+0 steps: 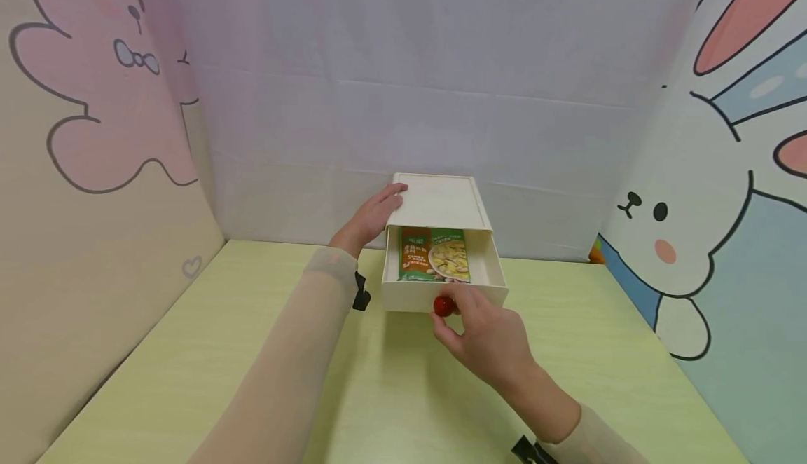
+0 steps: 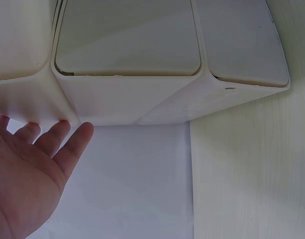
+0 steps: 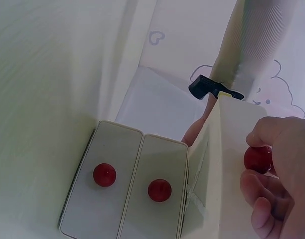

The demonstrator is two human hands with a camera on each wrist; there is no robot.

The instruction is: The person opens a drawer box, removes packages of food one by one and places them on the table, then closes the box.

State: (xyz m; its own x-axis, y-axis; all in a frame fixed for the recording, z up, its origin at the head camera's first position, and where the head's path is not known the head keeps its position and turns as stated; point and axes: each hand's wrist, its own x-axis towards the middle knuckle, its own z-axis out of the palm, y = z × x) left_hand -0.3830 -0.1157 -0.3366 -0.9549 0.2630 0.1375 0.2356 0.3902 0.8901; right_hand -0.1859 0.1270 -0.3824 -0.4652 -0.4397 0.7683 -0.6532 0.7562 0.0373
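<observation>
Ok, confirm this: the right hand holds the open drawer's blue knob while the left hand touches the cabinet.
Not blue: the head view shows a red knob on the open drawer. The right hand does hold it; the left hand touches the cabinet.

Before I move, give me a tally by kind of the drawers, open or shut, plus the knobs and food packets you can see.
Open drawer: 1
Shut drawers: 2
Red knobs: 3, one of them held by the right hand
Food packet: 1
Total: 7
</observation>
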